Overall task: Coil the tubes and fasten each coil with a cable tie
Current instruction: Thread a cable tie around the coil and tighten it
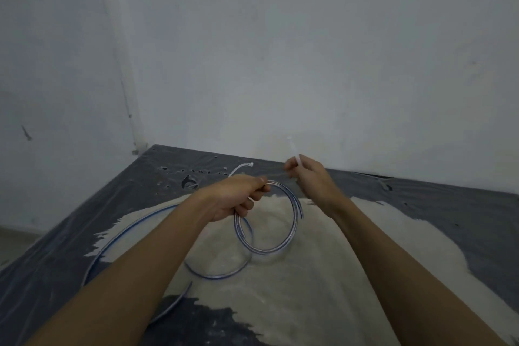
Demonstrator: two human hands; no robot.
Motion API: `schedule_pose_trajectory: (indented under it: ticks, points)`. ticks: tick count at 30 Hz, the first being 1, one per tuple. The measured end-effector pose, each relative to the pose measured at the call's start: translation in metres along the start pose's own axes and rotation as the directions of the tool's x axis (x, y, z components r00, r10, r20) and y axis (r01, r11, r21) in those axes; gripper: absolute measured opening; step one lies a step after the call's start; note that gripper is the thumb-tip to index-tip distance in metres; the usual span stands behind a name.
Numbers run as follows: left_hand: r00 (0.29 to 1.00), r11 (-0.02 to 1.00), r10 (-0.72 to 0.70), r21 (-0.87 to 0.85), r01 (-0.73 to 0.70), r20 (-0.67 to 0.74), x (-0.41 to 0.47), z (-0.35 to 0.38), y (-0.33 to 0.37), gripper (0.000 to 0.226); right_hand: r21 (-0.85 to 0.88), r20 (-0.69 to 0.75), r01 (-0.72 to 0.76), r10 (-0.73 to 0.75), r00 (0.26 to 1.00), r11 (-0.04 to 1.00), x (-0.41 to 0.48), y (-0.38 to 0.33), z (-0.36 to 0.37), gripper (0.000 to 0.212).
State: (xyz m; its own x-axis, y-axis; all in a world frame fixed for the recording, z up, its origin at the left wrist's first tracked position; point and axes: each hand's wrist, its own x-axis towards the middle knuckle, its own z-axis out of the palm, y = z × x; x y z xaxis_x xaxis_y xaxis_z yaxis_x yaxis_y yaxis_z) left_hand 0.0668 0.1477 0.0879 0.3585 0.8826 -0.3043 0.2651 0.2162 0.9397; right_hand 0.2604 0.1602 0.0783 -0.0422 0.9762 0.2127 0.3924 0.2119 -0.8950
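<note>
A clear tube with a blue stripe is wound into a coil [292,229] that hangs above the table. My left hand [238,196] grips the coil at its top left. My right hand [307,177], just right of the coil's top, pinches a thin white cable tie [293,150] that points up toward the wall. A long loose tube [123,233] with a blue stripe curves across the table under my left forearm. Another white cable tie [240,168] lies on the table behind my left hand.
The table [449,205] is covered with dark plastic sheeting, with a large pale worn patch [309,289] in the middle. White walls meet in a corner at the table's far left. The sheeting has small holes near the back.
</note>
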Motion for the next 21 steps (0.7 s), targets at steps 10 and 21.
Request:
schedule_pose_trajectory:
  ticks: [10, 21]
  points:
    - [0.983, 0.977, 0.164, 0.120, -0.173, 0.080, -0.048, 0.047, 0.038, 0.036, -0.023, 0.131, 0.117, -0.113, 0.985, 0.993, -0.059, -0.034, -0.064, 0.020]
    - [0.966, 0.957, 0.257, -0.134, -0.258, -0.022, -0.059, 0.047, 0.054, 0.031, 0.239, -0.114, -0.014, 0.042, 0.993, 0.971, -0.076, -0.041, -0.070, 0.022]
